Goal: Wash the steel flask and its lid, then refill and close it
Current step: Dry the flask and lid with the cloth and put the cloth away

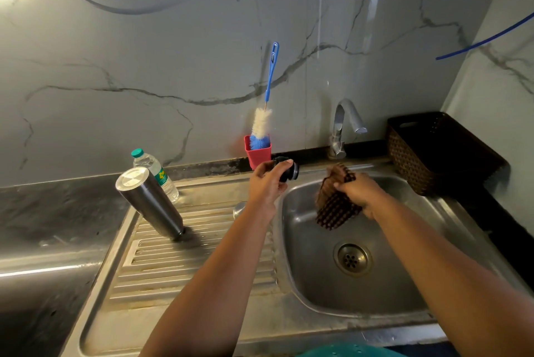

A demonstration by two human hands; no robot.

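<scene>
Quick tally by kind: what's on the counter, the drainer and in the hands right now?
Flasks: 1
Lids: 1, in left hand
Cloths: 1, in right hand
Water bottles: 1
Brushes: 1
Cups: 1
Baskets: 1
Total: 7

Red cup (258,154), blue-handled brush (271,73)

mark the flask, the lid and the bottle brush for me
flask (150,202): head view, middle of the steel body, standing upside down on the drainboard.
lid (289,172): head view, black part showing past the left hand's fingers.
bottle brush (261,124): head view, white bristles above the red cup.
</scene>
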